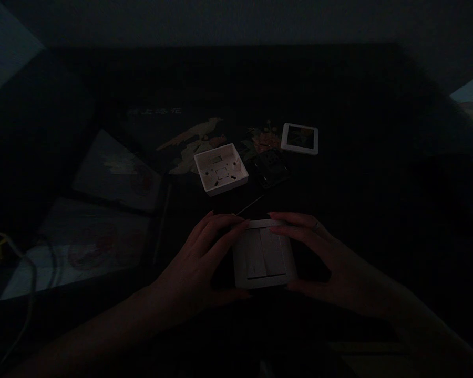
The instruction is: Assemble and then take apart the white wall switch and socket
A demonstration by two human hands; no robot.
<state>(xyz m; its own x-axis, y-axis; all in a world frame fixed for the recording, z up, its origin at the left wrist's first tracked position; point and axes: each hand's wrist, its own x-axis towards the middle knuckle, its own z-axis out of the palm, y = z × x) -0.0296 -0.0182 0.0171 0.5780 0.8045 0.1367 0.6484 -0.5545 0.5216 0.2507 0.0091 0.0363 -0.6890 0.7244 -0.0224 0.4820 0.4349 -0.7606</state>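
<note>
At near edge of dark glossy tabletop (205, 236), white squarish plastic switch panel w/ two long rockers (265, 254) sits btwn both hands: L hand (199, 262) has fingers curled on its left side & top-left corner, R hand (331, 262) w/ ring has fingers on top-right & lower-right corners, so both grips are closed on panel. Just beyond, thin metal rod (250, 205) lies by L fingertips; farther up, open white square plastic back box (220, 170) is L of black square plastic part (271, 168), w/ white square hollow frame (286, 139) up & R of that.
</note>
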